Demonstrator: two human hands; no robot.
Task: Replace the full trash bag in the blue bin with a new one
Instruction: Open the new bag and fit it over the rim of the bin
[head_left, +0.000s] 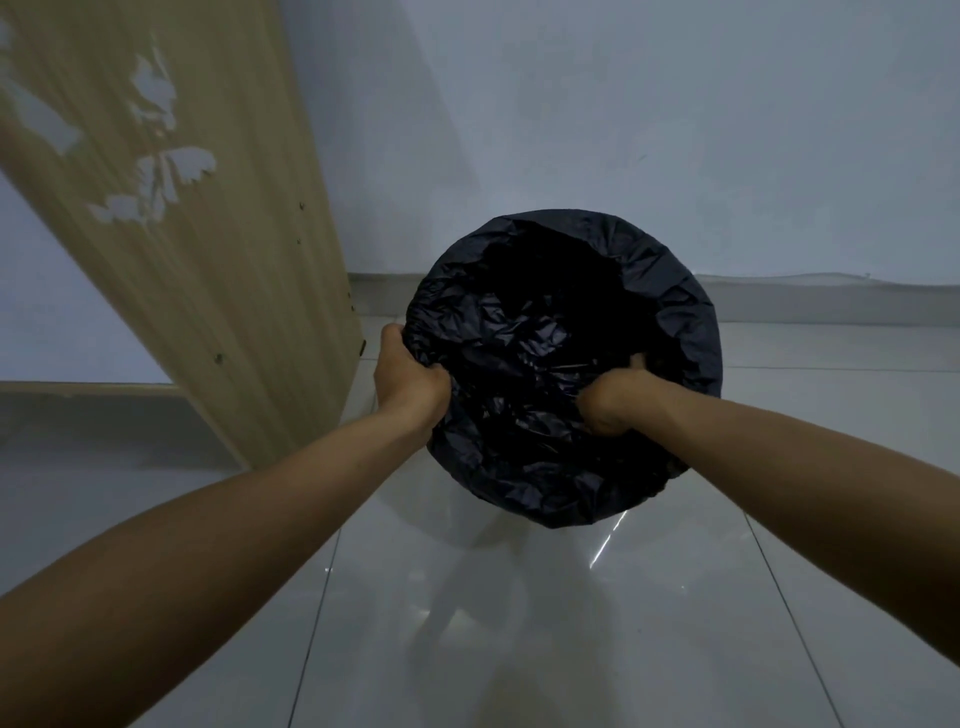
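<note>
The black bag (550, 332) lay folded over the rim of the bin, hiding any blue, on the tiled floor (519, 623) close to the wall (623, 130). The left hand (410, 379) curled round the plastic at the left rim. The right hand (613, 402) bunched a fistful at the near inner edge, probably to work the bag along the rim. A wooden panel (208, 260) crowded the left side, while the right and front lay open.
</note>
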